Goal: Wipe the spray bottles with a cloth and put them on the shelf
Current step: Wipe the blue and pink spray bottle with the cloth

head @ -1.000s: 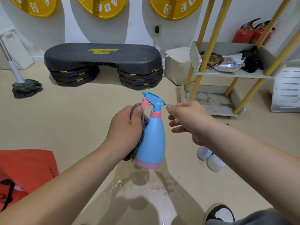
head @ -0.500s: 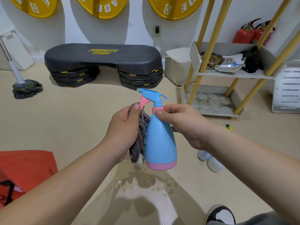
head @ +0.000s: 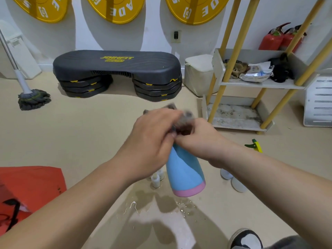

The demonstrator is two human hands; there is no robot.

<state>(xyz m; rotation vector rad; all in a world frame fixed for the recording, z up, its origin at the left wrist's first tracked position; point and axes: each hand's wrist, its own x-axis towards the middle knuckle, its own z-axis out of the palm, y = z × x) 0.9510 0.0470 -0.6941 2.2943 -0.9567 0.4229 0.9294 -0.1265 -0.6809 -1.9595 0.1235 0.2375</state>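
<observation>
Since the earlier moment the cloth (head: 181,115) has gone up over the spray head, which showed free before, and the blue spray bottle (head: 183,173) now leans more, its pink base pointing down and to the right. My left grip (head: 150,141) is clenched on the cloth and presses it on the top of the bottle; the cloth is blurred, so I cannot tell how it is folded. My right grip (head: 199,142) is closed around the neck of the bottle, just under the cloth, and the two grips touch each other there. The bottle hangs in the air above the floor (head: 89,137), over a wet patch (head: 161,205), well apart from the shelf (head: 237,127), which stands at the right by the wall. Its lowest board looks stained. Near the foot of the shelf a green and yellow sprayer (head: 256,146) shows behind my right forearm, and some small white bottles (head: 156,179) stand on the floor below my left grip.
</observation>
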